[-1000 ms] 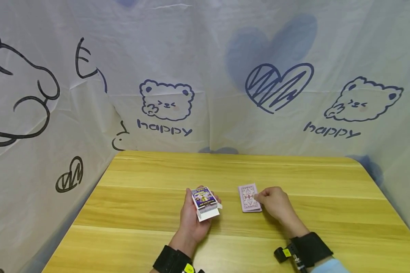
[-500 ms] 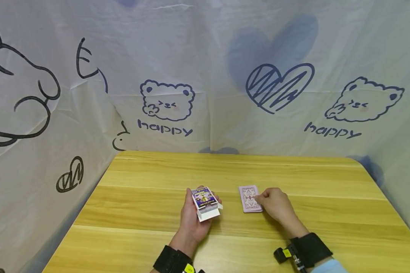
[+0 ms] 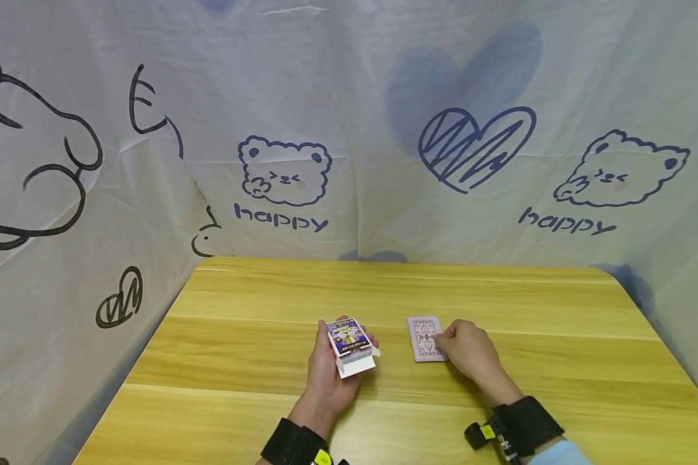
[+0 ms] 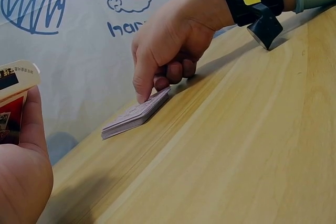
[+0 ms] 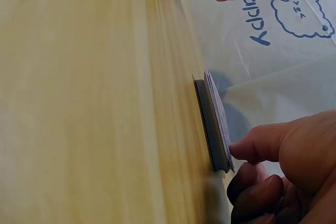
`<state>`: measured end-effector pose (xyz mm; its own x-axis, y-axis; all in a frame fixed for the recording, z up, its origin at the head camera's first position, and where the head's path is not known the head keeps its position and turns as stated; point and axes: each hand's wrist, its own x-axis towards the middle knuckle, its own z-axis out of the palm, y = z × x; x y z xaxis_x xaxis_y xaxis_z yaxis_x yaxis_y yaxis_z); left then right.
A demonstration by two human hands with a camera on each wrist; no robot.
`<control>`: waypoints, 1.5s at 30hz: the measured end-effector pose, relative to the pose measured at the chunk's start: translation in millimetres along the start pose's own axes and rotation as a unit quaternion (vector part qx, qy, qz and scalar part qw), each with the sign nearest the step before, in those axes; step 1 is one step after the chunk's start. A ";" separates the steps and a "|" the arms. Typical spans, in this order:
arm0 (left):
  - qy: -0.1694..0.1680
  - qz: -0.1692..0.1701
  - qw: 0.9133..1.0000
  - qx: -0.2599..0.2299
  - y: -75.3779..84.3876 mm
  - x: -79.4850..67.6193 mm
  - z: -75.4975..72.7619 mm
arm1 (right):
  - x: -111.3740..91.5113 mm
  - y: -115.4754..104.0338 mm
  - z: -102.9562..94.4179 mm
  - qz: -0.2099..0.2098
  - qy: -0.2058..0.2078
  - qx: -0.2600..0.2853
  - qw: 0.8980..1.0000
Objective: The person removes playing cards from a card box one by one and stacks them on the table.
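Observation:
My left hand (image 3: 333,381) is palm up and grips a playing-card box (image 3: 349,338) with a purple printed front. The box's white end flap (image 3: 355,366) hangs open toward me. Only part of that hand and box shows in the left wrist view. To the right, a stack of playing cards (image 3: 424,340) with a pink and red back pattern lies face down on the table. My right hand (image 3: 471,349) pinches the stack's near right edge. Its thumb (image 5: 257,144) presses on the top card, and the other fingers curl at the side, partly hidden.
The wooden table (image 3: 238,361) reaches back to a white cloth (image 3: 372,213) with drawn bears and hearts. More cloth hangs at the left and right. Each wrist wears a black strap (image 3: 526,425) with a small camera.
The cards, slightly askew at the near edge a second ago, now lie more squarely stacked under my right hand. My left hand and the box have hardly moved.

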<state>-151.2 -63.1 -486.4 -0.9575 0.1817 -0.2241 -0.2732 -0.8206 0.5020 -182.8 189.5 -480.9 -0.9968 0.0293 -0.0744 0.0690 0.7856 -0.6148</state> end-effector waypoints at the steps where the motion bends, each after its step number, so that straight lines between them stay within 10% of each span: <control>1: -0.001 0.000 1.000 0.001 -0.3 0.2 -0.1 | 0.2 0.4 -0.1 -0.002 0.002 0.000 1.000; 12: -0.023 0.003 0.999 0.024 -3.4 3.4 -1.0 | -12.0 -22.7 -11.1 -0.017 0.044 0.103 0.994; 25: -0.066 0.045 0.996 0.044 -6.8 1.6 2.0 | -46.3 -69.3 12.5 -0.056 -0.096 0.255 0.961; 45: -0.121 0.035 0.992 0.021 -13.3 -5.7 5.0 | -44.1 -65.2 27.9 0.050 -0.076 0.375 0.923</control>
<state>-142.6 -50.5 -487.5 -0.9671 0.2539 0.0177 -0.2037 -0.8140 0.5440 -142.3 119.8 -459.4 -0.9710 -0.0531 -0.2332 0.2246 0.1332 -0.9653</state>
